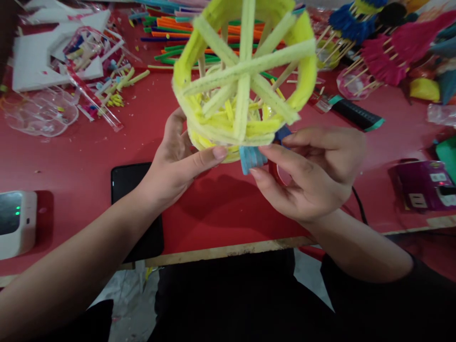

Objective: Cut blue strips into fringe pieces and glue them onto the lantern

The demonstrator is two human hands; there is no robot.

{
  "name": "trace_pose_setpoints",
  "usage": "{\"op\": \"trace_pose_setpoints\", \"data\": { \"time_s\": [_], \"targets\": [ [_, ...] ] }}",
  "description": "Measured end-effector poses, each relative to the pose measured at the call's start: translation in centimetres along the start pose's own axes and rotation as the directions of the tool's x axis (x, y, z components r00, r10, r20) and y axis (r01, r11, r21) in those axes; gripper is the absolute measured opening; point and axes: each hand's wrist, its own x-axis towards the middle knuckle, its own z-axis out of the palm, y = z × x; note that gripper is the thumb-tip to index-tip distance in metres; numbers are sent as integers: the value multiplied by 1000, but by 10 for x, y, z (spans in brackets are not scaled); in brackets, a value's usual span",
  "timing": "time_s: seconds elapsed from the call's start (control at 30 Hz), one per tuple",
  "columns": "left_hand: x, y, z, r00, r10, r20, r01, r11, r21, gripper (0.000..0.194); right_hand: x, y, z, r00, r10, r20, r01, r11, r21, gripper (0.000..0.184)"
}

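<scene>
A yellow pipe-cleaner wheel frame (pixel 244 71), with crossing pale spokes and wooden sticks behind them, is raised above the red table. My left hand (pixel 181 152) grips its lower left rim, thumb in front and fingers partly hidden behind. At the lower edge of the frame, my right hand (pixel 313 166) pinches a small light-blue ribbed piece (pixel 252 159) between thumb and index finger. The piece touches or nearly touches the yellow rim. A dark blue bit (pixel 282 134) shows just behind my right fingers; what it belongs to is hidden.
Colourful pipe cleaners (pixel 167 33) lie at the back. White foam pieces (pixel 35 61) and clear plastic trays (pixel 42 111) are on the left. A black phone (pixel 130 180) lies near the front edge. Rightward are a utility knife (pixel 356 113), pink craft figure (pixel 395 52) and purple power socket (pixel 423 185).
</scene>
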Motion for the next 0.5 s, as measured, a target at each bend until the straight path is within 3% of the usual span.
{"op": "trace_pose_setpoints", "data": {
  "time_s": [0.1, 0.23, 0.5],
  "targets": [
    [1, 1, 0, 1000, -4, -9, 4, 1000, 19, 69, 2, 0, 0, 1000, -23, 9, 23, 1000, -3, 20],
    [0, 2, 1, 1000, -2, -19, 2, 1000, 9, 68, 3, 0, 0, 992, -126, 14, 127, 988, -88, 25],
    [0, 0, 1, 999, 28, -18, -28, 1000, -4, 65, 0, 0, -1, 994, -110, 25, 112, 989, -96, 25]
  ]
}}
